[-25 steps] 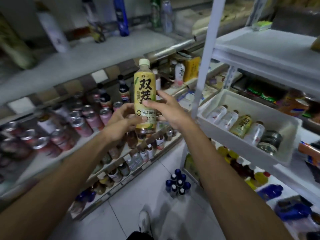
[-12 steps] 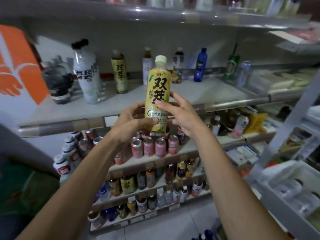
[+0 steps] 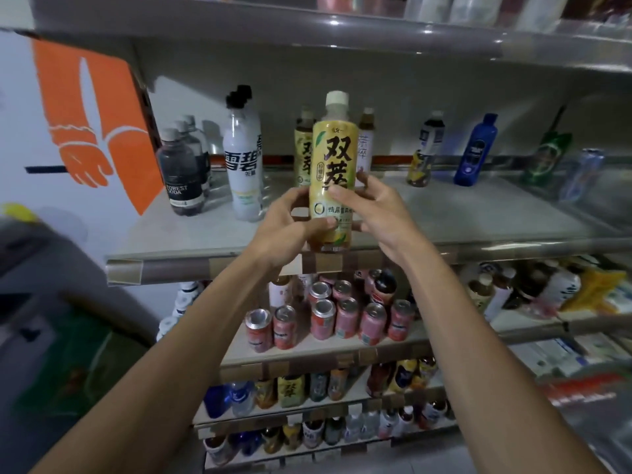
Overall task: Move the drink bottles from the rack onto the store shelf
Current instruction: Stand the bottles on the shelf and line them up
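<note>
- Your left hand [image 3: 287, 230] and right hand [image 3: 379, 213] both clasp the yellow tea bottle [image 3: 333, 172], upright at the grey shelf [image 3: 478, 213] front edge.
- Pink cans [image 3: 325, 319] fill the tier below.

One left hand [image 3: 284, 230], one right hand [image 3: 379, 213], one held bottle [image 3: 333, 155], one blue bottle [image 3: 475, 150].

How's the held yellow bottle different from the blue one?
The yellow bottle is gripped by the left hand and right hand; the blue bottle stands untouched on the shelf. The yellow bottle has a white cap; the blue bottle's is blue. Both are capped.
</note>
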Tool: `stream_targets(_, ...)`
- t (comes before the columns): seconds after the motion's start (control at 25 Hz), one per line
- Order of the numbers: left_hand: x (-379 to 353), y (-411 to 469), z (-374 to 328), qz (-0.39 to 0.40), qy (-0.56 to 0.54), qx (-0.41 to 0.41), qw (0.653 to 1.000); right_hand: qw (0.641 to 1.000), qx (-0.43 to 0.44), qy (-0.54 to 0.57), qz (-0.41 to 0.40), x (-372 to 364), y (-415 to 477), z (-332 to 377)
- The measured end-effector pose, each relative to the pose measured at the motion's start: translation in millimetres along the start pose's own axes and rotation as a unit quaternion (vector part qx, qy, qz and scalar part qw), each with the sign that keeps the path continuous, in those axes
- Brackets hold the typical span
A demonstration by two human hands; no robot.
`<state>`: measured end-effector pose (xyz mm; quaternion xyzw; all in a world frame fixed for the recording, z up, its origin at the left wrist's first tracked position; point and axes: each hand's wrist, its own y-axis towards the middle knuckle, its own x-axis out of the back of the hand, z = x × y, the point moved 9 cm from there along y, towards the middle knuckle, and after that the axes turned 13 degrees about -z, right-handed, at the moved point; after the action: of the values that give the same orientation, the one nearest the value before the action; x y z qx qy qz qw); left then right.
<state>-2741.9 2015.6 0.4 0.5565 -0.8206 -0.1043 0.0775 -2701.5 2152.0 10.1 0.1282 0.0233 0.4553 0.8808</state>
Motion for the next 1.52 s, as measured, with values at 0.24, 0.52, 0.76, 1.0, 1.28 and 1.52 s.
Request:
stream_targets(0.24,13.9,46.7,20.3,-0.033,0.052,-0.041,0.997,0.989,0.051,-0.139,-0.013,-31.3,38.1,-13.6)
stream_targets(0.52,17.1,90.8,62.1,-0.021,0.26,-0.118,0.958,0.977,0.048,-0.208,-0.021,-42.7,95.9,-53.6)
stream_targets(0.76,1.6,112.0,86.3,-0.009,0.393,-0.166,0.904,0.98,0.092,-0.17,-0.037,-53.2,133.0,-86.3)
stream_targets(1.0,5.9,119.9,100.9,-0.022,0.469,-0.185,0.863,0.981,0.113,-0.152,-0.042,-65.2,155.8,-97.9)
stream_targets(1.28,-2.1,119.8,115.7,0.024,0.536,-0.168,0.827,0.981,0.113,-0.142,-0.069,-75.4,165.8,-105.4)
stream_targets(1.52,-8.2,119.7,119.2,0.058,0.572,-0.195,0.795,0.984,0.091,-0.137,-0.067,-82.3,174.9,-108.7)
